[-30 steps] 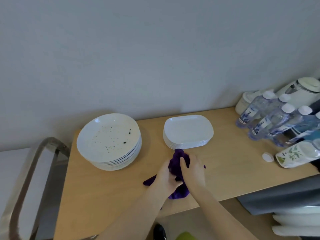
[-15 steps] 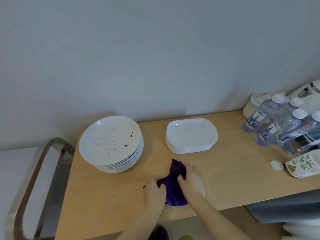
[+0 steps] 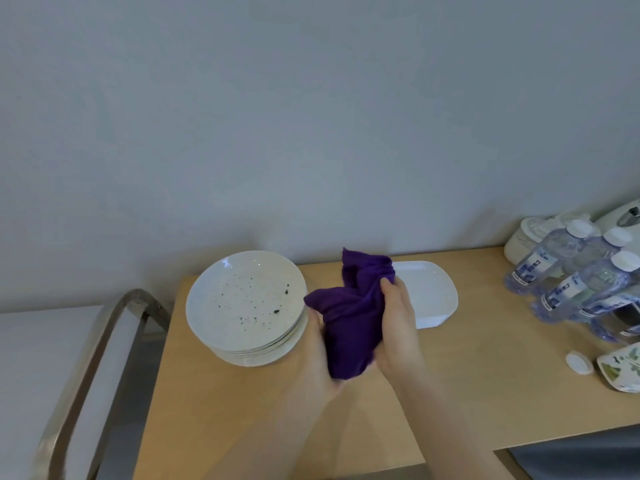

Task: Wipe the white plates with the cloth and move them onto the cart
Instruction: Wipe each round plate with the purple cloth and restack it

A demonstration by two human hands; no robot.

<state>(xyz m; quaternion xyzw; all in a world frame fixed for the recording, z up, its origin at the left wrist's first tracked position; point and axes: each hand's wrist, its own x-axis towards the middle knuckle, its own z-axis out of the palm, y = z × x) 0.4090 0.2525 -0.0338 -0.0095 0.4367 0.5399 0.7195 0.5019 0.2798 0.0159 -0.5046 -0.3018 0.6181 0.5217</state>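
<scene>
Plates in two white piles sit on the wooden table (image 3: 450, 393) beyond and beside the hands; the round stack (image 3: 246, 306) lies just left of the left hand (image 3: 320, 362), its top plate flecked with dark specks; the rectangular stack (image 3: 431, 294) lies just behind the right hand (image 3: 398, 323), partly hidden by it. Held between both hands is the purple cloth (image 3: 349, 317), bunched into a loose upright wad; a second ago it lay on the tabletop under the hands, and now it is lifted clear of the wood, its upper folds rising in front of the rectangular stack. The left hand cups the cloth from below and the side with curled fingers; the right hand grips it from the other side, thumb and fingers wrapped over the fabric near the top. Neither stack of plates has moved since the earlier frames. To the far left of the left hand stands the cart (image 3: 100, 358), only its metal handle frame and a pale surface showing. Well right of the right hand are the clear water bottles (image 3: 568, 282), a small white cap (image 3: 579, 362) on the table, a printed pouch (image 3: 623, 370), and what may be a white kettle (image 3: 620, 216) at the frame edge, too cropped to be sure.
</scene>
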